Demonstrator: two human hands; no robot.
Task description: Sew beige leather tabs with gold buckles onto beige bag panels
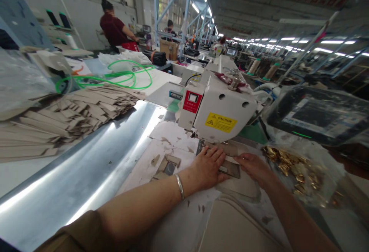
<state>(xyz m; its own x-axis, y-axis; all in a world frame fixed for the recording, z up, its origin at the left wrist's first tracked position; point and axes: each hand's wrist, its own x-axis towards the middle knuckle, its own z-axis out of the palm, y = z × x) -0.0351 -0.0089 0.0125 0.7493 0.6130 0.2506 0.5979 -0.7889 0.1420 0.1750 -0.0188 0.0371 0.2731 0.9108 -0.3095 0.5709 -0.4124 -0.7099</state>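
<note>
My left hand [208,167] lies flat with its fingers stretched out, pressing on a beige panel [243,188] under the head of a white sewing machine [227,107]. A rectangular frame-like opening [233,168] shows in the panel just beside these fingers. From the right, my right hand [253,167] has its thumb and fingers pinched together at the edge of a beige piece by this opening. Its fingertips partly cover what they grip. The machine's needle area is hidden behind the head and my left hand.
Beige strips [83,109] are heaped left of a shiny metal plate [115,144]. Gold-coloured metal parts [291,167] lie in clear plastic at right, below a plastic-wrapped screen [323,115]. More beige panels [236,225] lie in front. A co-worker [115,29] stands behind at left.
</note>
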